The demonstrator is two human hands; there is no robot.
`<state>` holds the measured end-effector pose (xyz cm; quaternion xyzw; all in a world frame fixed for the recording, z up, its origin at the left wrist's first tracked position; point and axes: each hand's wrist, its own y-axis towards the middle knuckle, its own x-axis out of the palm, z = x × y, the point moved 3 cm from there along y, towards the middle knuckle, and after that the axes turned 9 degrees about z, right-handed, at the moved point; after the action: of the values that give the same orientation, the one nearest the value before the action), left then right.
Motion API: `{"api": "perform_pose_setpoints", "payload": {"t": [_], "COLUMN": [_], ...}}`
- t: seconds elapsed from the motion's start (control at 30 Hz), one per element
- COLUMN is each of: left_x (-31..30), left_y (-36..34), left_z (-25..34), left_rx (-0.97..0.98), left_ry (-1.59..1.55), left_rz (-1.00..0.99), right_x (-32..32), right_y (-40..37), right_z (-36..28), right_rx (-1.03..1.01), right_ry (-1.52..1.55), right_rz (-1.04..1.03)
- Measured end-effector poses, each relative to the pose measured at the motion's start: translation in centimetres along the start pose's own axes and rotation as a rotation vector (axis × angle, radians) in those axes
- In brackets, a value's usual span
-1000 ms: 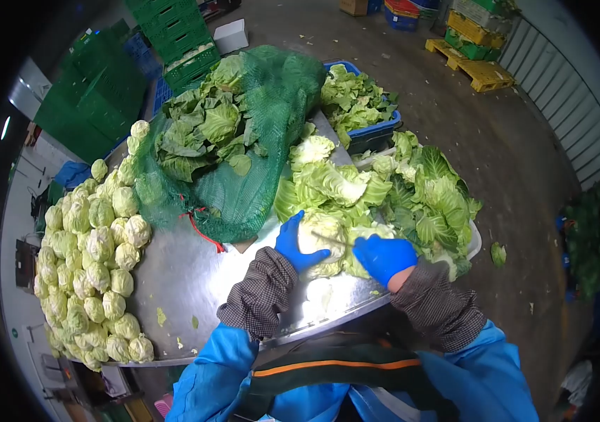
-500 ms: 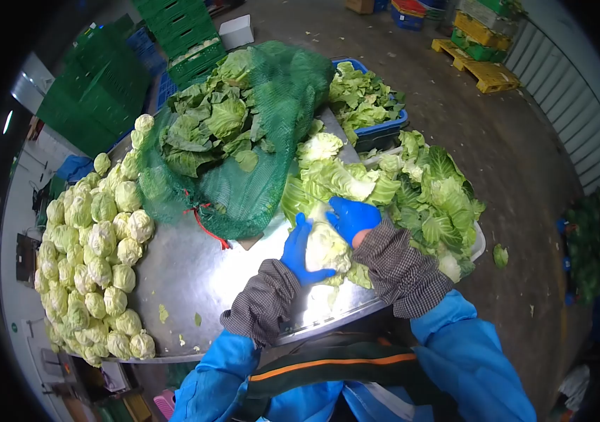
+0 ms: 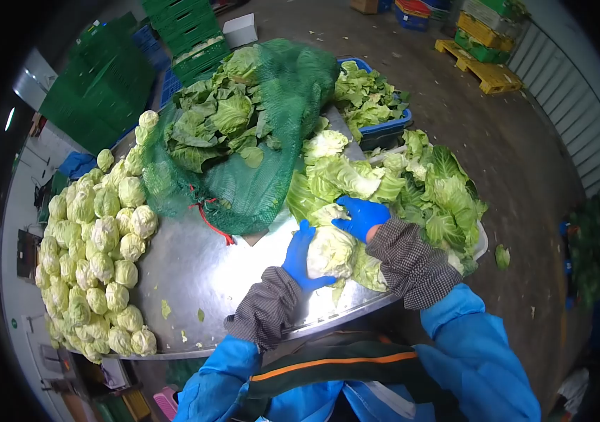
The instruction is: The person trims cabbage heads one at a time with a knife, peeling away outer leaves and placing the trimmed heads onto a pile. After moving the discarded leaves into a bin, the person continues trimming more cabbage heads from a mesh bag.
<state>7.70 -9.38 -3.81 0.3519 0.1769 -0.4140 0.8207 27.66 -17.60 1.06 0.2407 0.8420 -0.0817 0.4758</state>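
A pale green cabbage [image 3: 332, 252] rests on the metal table near its front edge. My left hand [image 3: 303, 259], in a blue glove, cups its left side, thumb low along the near side. Against the top right of the head is my right hand [image 3: 365, 216], also blue-gloved, fingers bent around a pale outer leaf [image 3: 329, 213]. Part of that grip is hidden. Loose leaves [image 3: 342, 177] lie just beyond both hands, and another leaf [image 3: 369, 271] spreads under the cabbage's right side.
Trimmed cabbages [image 3: 105, 233] are piled on the left of the metal table [image 3: 180, 281]. A green mesh bag [image 3: 289, 119] holding leafy cabbages lies at the back. Leaves heap at the right [image 3: 448, 197], and a blue crate [image 3: 384, 126] of leaves stands behind.
The right hand has shifted slightly right and opened out a little from the cabbage top. More of the cabbage shows, and a leaf now spreads wider at its right. The left hand stays at its side.
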Motion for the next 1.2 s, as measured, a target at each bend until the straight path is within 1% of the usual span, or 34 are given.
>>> {"api": "perform_pose_setpoints", "payload": {"t": [0.07,0.1,0.17,0.23,0.27,0.3,0.37,0.4,0.43,0.47,0.5,0.53,0.63,0.67,0.73,0.8,0.83,0.87,0.9,0.93,0.97,1.07,1.13,1.17,1.2], "left_x": [0.1,0.2,-0.4,-1.3,-1.4,-2.1,-2.8,-2.4,-1.2,-0.1,1.2,2.3,1.4,0.2,-2.0,-4.0,-4.0,-4.7,-4.6,-4.1,-3.7,-4.4,-3.5,-3.8,-4.1], "left_y": [0.0,-0.1,-0.3,-1.2,-1.6,-1.5,1.0,2.7,4.4,6.3,7.2,7.7,8.0,7.6,6.5,4.4,1.8,-0.1,-2.4,-3.3,-4.3,-4.1,-4.3,-4.6,-4.6], "left_z": [0.5,0.9,1.5,1.5,1.6,2.9,7.1,8.9,10.1,10.9,10.5,9.7,6.1,5.5,4.1,1.4,-3.3,-4.1,-5.8,-5.1,-4.4,0.6,-0.2,-1.9,-2.5], "left_rx": [-0.012,-0.011,0.035,0.015,-0.002,-0.101,-0.099,-0.091,-0.088,-0.138,-0.144,-0.150,-0.190,-0.105,-0.124,-0.544,-0.607,-0.855,-1.015,-1.072,-1.142,-1.419,-1.373,-1.386,-1.229], "left_ry": [-0.018,-0.032,-0.064,-0.050,-0.045,0.126,0.320,0.418,0.416,0.470,0.562,0.654,0.489,0.409,0.325,-0.048,-0.237,-0.435,-0.677,-0.924,-1.162,-1.385,-1.332,-0.960,-0.699], "left_rz": [0.011,0.017,0.050,-0.007,-0.032,-0.098,-0.159,-0.188,-0.153,-0.363,-0.524,-0.679,-0.640,-0.520,-0.344,-0.136,0.055,0.199,0.221,0.238,0.258,0.166,0.117,0.049,0.091], "right_x": [-0.8,-0.3,1.6,4.7,4.5,4.2,2.9,3.0,3.1,3.3,4.4,3.9,3.5,3.9,4.7,4.4,4.1,3.6,2.7,1.6,0.6,-0.2,1.2,2.7,4.0], "right_y": [0.3,0.5,-0.2,-1.1,-1.3,-1.6,-2.2,-2.3,-2.2,-2.3,-2.6,-2.5,-2.6,-2.7,-2.7,-2.8,-2.5,-2.6,-2.6,-2.6,-3.0,-5.1,-7.1,-7.7,-8.1], "right_z": [-0.5,0.0,3.0,7.2,7.1,6.8,5.2,5.2,5.3,5.6,6.8,6.8,6.5,6.9,7.9,8.5,8.4,8.0,7.4,6.4,4.6,-2.2,-4.6,-4.4,-3.6], "right_rx": [0.017,0.048,0.148,0.236,0.250,0.267,0.301,0.297,0.291,0.285,0.214,0.234,0.275,0.260,0.227,0.233,0.233,0.229,0.224,0.217,0.190,0.123,0.102,0.174,0.191], "right_ry": [-0.047,-0.140,-0.161,-0.125,-0.131,-0.135,-0.147,-0.134,-0.123,-0.114,-0.080,-0.077,-0.078,-0.065,-0.042,-0.065,-0.076,-0.106,-0.138,-0.170,-0.198,-0.100,0.105,0.161,0.237], "right_rz": [-0.060,-0.001,-0.058,-0.076,-0.074,-0.075,-0.103,-0.082,-0.057,-0.035,0.023,0.018,-0.020,0.000,0.046,0.013,0.000,-0.005,-0.011,-0.019,0.079,0.129,-0.007,-0.109,-0.081]}}
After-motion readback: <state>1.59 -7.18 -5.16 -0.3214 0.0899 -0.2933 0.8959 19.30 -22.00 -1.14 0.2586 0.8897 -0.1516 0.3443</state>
